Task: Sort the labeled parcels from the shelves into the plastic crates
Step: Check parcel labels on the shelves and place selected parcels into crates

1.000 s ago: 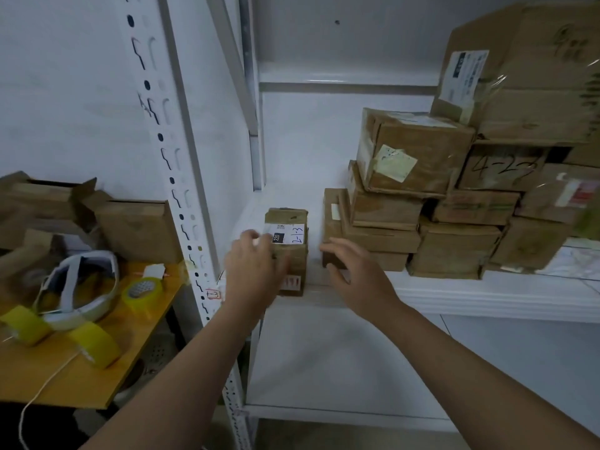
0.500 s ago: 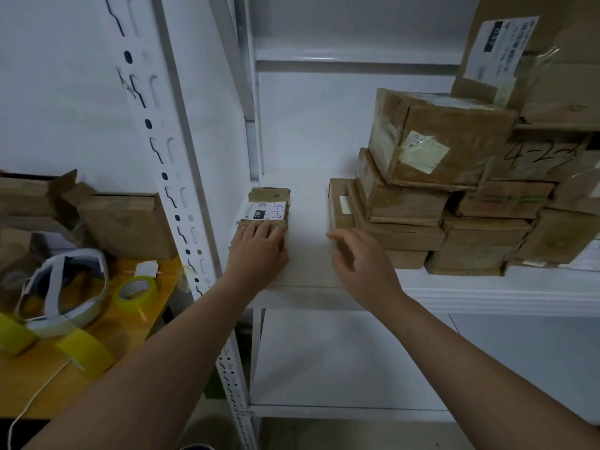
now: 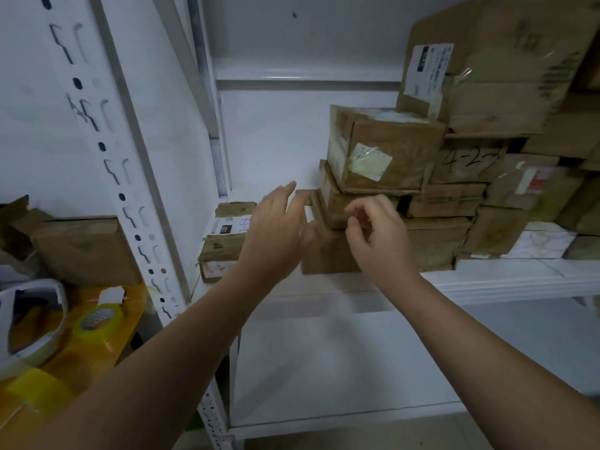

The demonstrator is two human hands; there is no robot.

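Note:
A small brown parcel [image 3: 224, 237] with a white label lies at the left end of the white shelf [image 3: 506, 276]. Right of it rises a stack of brown parcels [image 3: 383, 157], with a thin upright box [image 3: 328, 251] at its left foot. My left hand [image 3: 276, 228] hovers with fingers spread between the small parcel and the stack, touching neither that I can see. My right hand [image 3: 376, 235] is in front of the stack's lower boxes, fingers loosely curled, holding nothing. No crate is in view.
The slotted white upright [image 3: 130, 177] stands left of the shelf. A yellow table [image 3: 107, 329] at lower left carries tape rolls [image 3: 97, 319], a white headset [image 3: 29, 319] and cardboard boxes [image 3: 84, 248]. A lower shelf board [image 3: 341, 362] lies below my arms.
My left hand has let go of the small labelled parcel and moved right toward the stack. My right hand rose to the stack's lower boxes and curled its fingers.

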